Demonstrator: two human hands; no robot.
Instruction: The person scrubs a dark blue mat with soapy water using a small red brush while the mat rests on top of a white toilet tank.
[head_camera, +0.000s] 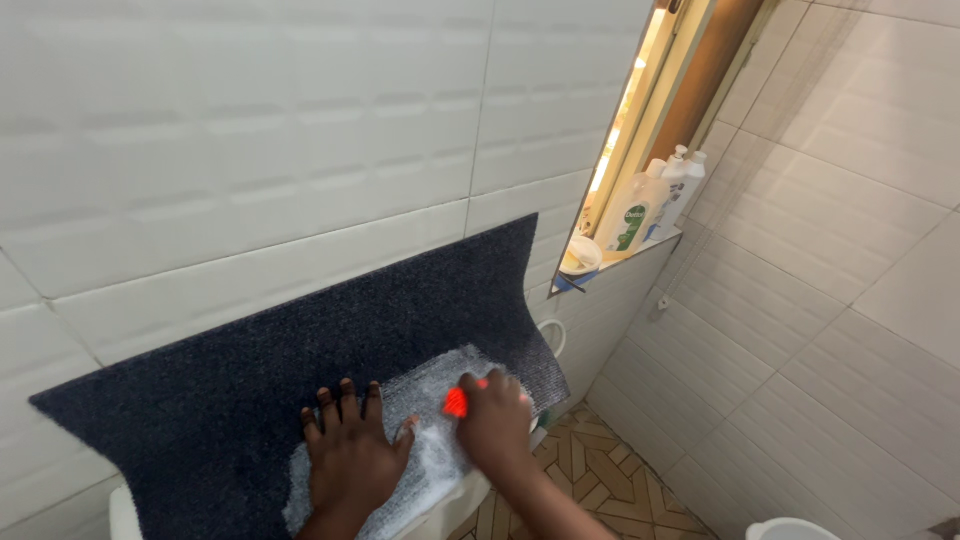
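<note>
The left hand (350, 455) lies flat, fingers spread, on a soapy dark mat (300, 360). The right hand (493, 420) grips a red brush (457, 401) against the foam (430, 420).

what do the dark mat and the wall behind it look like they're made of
The dark mat: looks like ribbed, matte textile carpet; fine woven lines, foam on it near the left hand. The wall: glossy white ceramic tile, judging by grout lines and sheen.

Both hands, the left hand (350, 462) and the right hand (495, 425), are bare (no gloves, rings or watch). No sleeves reach the forearms.
</note>
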